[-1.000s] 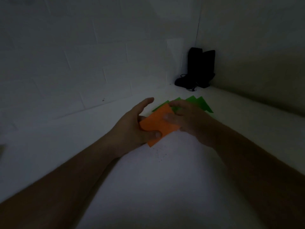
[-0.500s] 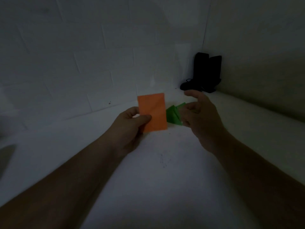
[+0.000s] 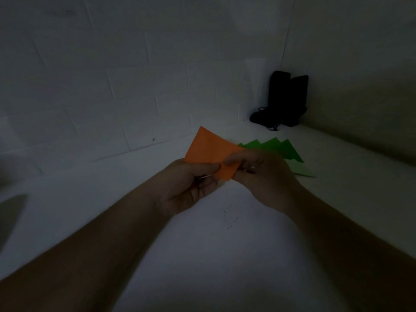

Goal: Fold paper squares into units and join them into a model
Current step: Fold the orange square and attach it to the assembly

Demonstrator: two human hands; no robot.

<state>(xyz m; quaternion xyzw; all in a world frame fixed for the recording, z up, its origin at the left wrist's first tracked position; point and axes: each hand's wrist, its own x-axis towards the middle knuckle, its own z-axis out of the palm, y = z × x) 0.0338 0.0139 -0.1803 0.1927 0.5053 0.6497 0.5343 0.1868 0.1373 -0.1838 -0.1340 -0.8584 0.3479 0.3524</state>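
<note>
A white table surface is seen in dim light, bounded by a white brick-patterned wall at the back and a plain wall on the right, and a black object with a trailing cord is stood in the far corner; its exact nature cannot be told. Above the middle of the table, the orange paper is held up off the surface between both hands, with its upper corner pointed toward the back wall. Its lower left edge is pinched by the left hand, whose thumb is laid over curled fingers, and its lower right part is pinched by the right hand, whose fingers are curled round the sheet; a small flap of orange is seen between the two thumbs. Whether a crease is already set there cannot be told in this light. Just behind the right hand, the green papers are laid fanned on the table, overlapping one another, with several points showing; they appear to be folded pieces, though this cannot be confirmed. A paler green sheet is partly hidden beside the right hand. The task is judged to be at an early to middle stage: some green pieces seem prepared, the orange unit is only being begun, and no joined model is visible, so the remaining folds and all the joining are judged to be left.
</note>
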